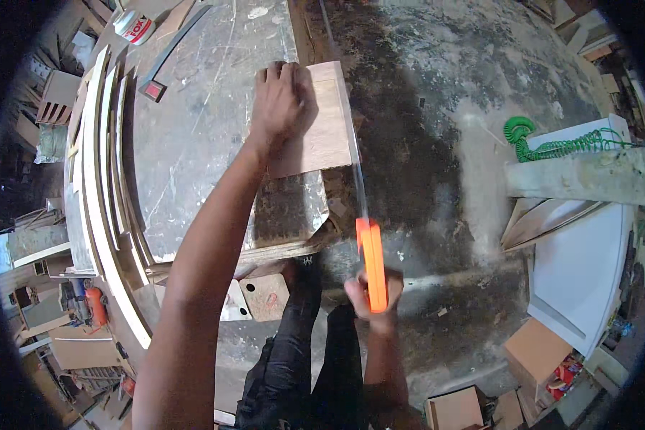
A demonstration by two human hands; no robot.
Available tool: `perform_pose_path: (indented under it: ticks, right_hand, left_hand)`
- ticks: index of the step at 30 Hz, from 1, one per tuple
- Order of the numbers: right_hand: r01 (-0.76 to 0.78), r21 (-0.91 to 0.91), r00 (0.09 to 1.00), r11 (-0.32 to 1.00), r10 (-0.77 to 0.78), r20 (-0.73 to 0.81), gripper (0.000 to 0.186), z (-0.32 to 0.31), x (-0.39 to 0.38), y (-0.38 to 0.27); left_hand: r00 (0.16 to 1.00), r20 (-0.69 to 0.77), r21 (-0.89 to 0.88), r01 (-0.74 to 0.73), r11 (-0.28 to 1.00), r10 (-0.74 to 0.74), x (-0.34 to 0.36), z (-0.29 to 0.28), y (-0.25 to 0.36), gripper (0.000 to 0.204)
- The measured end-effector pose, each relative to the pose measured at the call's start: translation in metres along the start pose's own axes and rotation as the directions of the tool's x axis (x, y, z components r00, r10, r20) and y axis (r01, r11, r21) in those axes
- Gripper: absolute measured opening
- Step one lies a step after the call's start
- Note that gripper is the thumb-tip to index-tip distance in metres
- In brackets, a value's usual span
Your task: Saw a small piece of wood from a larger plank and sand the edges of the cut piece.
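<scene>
A flat rectangular wooden board (327,136) lies on the worktable (201,129), with its right side reaching past the tabletop's edge. My left hand (278,102) bears down on the board's left part, its fingers bent at the far end. Below and to the right, my right hand (358,295) is closed round the orange handle of a handsaw (374,265). The saw's thin blade runs away from me along the board's right edge. Whether its teeth are in the wood, I cannot tell. The fingertips of my left hand are hard to make out.
Long thin wood strips (93,179) line the table's left side. A white bottle (134,27) and a long flat tool (172,54) lie at the far left. A green coiled hose (552,149) hangs at right, above a white panel (580,265). Cardboard boxes (457,410) stand lower right.
</scene>
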State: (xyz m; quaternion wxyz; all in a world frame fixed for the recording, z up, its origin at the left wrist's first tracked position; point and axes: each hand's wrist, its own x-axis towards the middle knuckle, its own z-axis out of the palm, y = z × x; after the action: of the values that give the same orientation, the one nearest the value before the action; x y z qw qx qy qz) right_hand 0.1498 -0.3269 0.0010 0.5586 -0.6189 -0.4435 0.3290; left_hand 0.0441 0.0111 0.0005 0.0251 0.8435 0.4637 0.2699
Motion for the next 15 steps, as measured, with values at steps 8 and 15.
perform_pose_path:
  ticks: [8,15]
  right_hand:
    - [-0.262,0.122,0.964,0.957,0.254,0.078,0.022,-0.030,-0.089,0.009]
    - [0.085,-0.218,0.982,0.972,-0.045,0.183,0.033,-0.010,-0.035,-0.001]
  left_hand:
    - [0.998,-0.017,0.051,-0.055,0.997,0.056,0.001,-0.008,-0.010,0.032]
    - [0.993,-0.054,0.036,-0.106,0.994,0.108,-0.004,-0.010,-0.014,0.031]
